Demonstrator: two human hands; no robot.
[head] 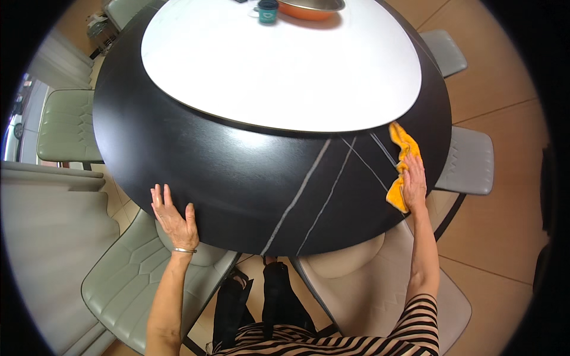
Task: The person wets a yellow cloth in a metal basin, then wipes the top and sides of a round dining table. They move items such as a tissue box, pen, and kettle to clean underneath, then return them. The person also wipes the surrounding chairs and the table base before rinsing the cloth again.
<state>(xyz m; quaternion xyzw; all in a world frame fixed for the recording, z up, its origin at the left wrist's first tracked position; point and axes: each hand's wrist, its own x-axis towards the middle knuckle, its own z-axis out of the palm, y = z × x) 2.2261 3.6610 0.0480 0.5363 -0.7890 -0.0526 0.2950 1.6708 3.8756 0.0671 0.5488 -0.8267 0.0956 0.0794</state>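
A round dining table [213, 178] with a black, pale-veined stone-look top spreads in front of me. My right hand [415, 184] lies palm down on a crumpled orange-yellow cloth [404, 141], pressing it to the black surface near the table's right edge. Part of the cloth sticks out past my fingers towards the raised white turntable [285, 75] in the middle. On the near left rim rests my left hand [176, 224], fingers spread and holding nothing. A bracelet circles that wrist.
A teal cup [267, 14] with a dark lid and an orange basin [307, 12] stand on the turntable's far part. Padded chairs [129, 280] [356, 285] flank my legs; others [67, 127] [467, 160] ring the table. A grey curtain [49, 218] hangs at left.
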